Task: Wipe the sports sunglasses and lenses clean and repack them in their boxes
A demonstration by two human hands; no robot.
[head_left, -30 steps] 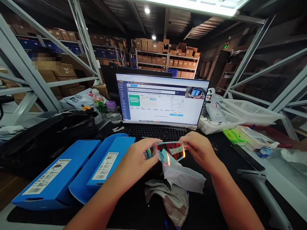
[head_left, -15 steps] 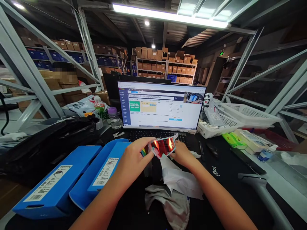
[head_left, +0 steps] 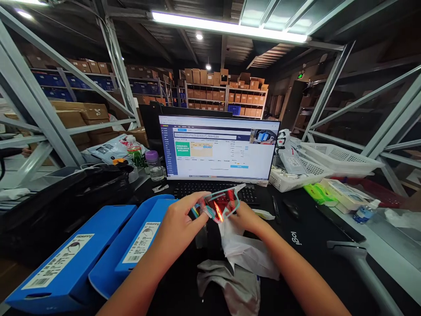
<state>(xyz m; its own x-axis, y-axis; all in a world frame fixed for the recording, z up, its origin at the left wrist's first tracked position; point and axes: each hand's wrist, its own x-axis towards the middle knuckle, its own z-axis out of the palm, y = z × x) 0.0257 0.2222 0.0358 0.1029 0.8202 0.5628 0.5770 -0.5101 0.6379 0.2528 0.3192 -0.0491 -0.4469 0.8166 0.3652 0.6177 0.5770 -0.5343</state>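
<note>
In the head view, a pair of sunglasses [head_left: 226, 202] with a red mirrored lens and a pale clear frame is raised over the keyboard [head_left: 184, 189]. My left hand [head_left: 184, 219] pinches its left end between thumb and fingers. At the other end, my right hand [head_left: 245, 215] is closed on the sunglasses, its fingertips partly hidden behind the lens. A crumpled white sheet [head_left: 250, 252] hangs below the lens, reaching up to my right fingers. Under it lies a grey cloth pouch [head_left: 230, 285]. Beside my left arm are a closed blue box [head_left: 98, 228] and an open blue box [head_left: 112, 263].
A monitor [head_left: 210, 162] stands behind the keyboard. On the right are a mouse [head_left: 291, 210], a grey handheld scanner [head_left: 358, 259] and white baskets [head_left: 299, 177]. A purple-capped jar [head_left: 154, 166] and a black plastic bag [head_left: 82, 188] are at the left.
The sunglasses have tilted in my hands, and the bright reflection has narrowed to a streak. My view has shifted slightly. Both hands keep their hold.
</note>
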